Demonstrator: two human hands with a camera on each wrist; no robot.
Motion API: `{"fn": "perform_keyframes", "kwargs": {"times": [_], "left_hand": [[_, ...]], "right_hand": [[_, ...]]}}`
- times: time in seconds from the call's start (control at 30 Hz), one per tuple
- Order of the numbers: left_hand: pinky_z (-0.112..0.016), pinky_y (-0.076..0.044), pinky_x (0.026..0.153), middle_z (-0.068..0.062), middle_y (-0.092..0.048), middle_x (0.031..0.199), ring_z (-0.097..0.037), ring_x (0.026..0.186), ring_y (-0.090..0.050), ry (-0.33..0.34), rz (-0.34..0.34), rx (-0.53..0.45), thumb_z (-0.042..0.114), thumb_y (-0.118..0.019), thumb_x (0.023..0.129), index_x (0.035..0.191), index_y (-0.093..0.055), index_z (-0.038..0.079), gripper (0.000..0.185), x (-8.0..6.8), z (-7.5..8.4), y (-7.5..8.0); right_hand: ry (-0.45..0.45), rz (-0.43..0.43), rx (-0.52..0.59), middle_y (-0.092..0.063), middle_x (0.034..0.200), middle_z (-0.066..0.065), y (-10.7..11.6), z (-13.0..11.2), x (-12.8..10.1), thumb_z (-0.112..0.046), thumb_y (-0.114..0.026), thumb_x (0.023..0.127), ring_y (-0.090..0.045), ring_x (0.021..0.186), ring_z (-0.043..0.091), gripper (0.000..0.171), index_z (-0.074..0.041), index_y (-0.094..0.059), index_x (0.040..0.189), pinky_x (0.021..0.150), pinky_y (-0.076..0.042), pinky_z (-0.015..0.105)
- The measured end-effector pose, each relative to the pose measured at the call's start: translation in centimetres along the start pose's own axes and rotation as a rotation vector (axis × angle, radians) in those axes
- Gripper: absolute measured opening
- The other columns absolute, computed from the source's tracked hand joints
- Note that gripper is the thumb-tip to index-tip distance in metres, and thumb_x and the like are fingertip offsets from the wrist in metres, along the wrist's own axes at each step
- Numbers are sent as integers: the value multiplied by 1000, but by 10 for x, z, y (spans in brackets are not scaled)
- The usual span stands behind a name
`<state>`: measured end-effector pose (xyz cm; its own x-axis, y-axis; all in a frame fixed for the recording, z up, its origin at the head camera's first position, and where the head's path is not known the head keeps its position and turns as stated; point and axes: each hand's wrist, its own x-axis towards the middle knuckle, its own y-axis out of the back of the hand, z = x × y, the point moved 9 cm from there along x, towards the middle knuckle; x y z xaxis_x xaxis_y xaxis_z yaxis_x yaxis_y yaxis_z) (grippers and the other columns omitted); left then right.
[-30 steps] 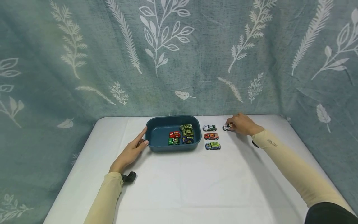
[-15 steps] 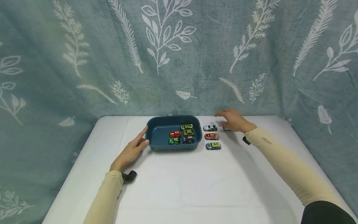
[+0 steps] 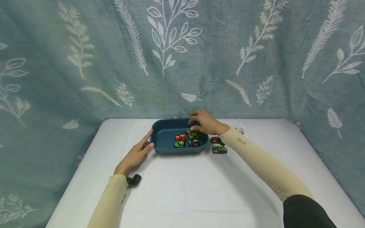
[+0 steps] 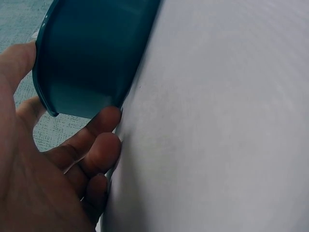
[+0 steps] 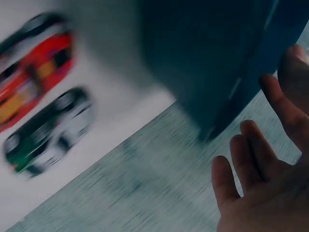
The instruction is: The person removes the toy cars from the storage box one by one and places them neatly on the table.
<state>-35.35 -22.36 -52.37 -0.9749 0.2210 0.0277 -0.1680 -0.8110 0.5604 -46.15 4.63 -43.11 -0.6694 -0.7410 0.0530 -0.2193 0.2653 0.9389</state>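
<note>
A dark blue bin (image 3: 163, 136) stands at the back of the table with several toy cars grouped in its right half. Among them are a red car (image 3: 180, 137), a green car (image 3: 179, 144) and a blue-purple car (image 3: 194, 143). My left hand (image 3: 134, 156) touches the bin's left end, fingers and thumb spread along its rim and front wall. Over the bin's right end hovers my right hand (image 3: 207, 123), fingers loosely bent with nothing between them. It hides part of a camouflage car (image 3: 188, 130) below.
Right of the bin lie a blue-green car (image 3: 219, 150), an orange-red car (image 5: 43, 72) and a white-green car (image 5: 50, 133), the latter two partly behind my right wrist in the head view. Farther right is a white car (image 3: 241, 130). A patterned curtain (image 3: 182, 63) hangs behind the table.
My right hand has let go of the white car, leaving it on the table at the right, and has moved left over the bin. The left hand stays at the bin.
</note>
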Motion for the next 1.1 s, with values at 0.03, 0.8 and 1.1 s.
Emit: {"fn": "perform_keyframes", "kwargs": {"times": [0.03,0.8,1.1], "left_hand": [[-39,-43,77,-12,-61,106,-23,83,-52,-1,2,1,48,-52,112,169,-18,48,67,0,0,0],[-40,-42,78,-11,-60,104,-23,82,-51,-13,8,7,50,-51,111,169,-17,49,67,1,4,9],[-39,-44,78,-10,-61,104,-21,81,-52,-14,1,0,50,-52,111,169,-17,48,68,-1,2,3]], "right_hand": [[6,-14,2,-48,158,24,-3,-4,5,-28,-74,101,-40,148,45,36,-9,-74,132,119,-34,65],[66,-124,-25,-45,161,27,-7,-36,41,-33,-68,106,-38,152,48,32,-9,-80,122,122,-34,62],[-8,-220,-23,-37,167,25,-31,-31,43,-40,-69,104,-34,155,46,36,-11,-80,123,122,-35,60]]}}
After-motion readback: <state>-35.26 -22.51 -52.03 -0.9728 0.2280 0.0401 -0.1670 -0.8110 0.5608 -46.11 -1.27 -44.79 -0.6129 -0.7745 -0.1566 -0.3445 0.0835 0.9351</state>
